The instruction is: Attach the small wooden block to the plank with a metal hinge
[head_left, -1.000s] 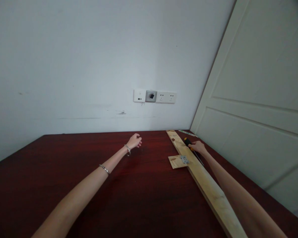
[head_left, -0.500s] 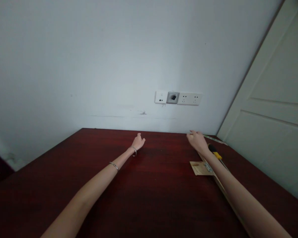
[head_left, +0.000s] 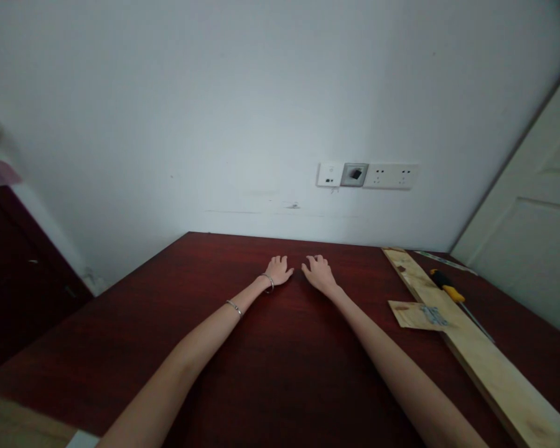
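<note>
My left hand (head_left: 279, 270) rests on the dark red tabletop (head_left: 280, 361), fingers spread and holding nothing. Two silver bangles circle that forearm and wrist. Close beside it on the right, my right hand (head_left: 319, 274) lies with its fingers apart, also bare of any object. To the right of both hands runs a long wooden board (head_left: 485, 361). A small wooden piece (head_left: 408, 314) lies across its left edge, with several grey metal screws or nails (head_left: 435, 315) on top. Past the board lies a screwdriver (head_left: 448, 287) with a black and yellow handle.
A thin pale strip with markings (head_left: 443, 261) lies at the back right corner. The white wall with sockets (head_left: 391, 176) borders the table's far edge, and a pale panelled door (head_left: 546, 211) its right. A light wooden piece (head_left: 23, 426) shows at the lower left.
My right hand has moved left from over the board to beside my left hand, uncovering the board. My left hand's fingers have spread. The view has turned left.
</note>
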Tool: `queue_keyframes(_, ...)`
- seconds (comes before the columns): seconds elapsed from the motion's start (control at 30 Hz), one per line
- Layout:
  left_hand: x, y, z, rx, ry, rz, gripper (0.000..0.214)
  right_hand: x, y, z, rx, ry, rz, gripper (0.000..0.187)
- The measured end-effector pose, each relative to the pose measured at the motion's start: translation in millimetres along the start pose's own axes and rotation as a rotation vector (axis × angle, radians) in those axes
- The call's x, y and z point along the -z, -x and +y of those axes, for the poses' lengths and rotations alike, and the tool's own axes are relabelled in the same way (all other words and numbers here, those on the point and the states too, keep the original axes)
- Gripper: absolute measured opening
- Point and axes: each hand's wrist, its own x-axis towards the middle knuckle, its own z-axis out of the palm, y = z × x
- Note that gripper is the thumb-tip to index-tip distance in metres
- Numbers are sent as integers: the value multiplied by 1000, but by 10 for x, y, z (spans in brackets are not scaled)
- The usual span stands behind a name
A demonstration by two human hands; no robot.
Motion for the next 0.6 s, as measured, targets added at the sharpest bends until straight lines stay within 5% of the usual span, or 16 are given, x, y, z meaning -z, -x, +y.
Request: queue_keyframes(0.6,-103,11,39,-4,-84,23,54,-179,161,58,29,60,-6,44)
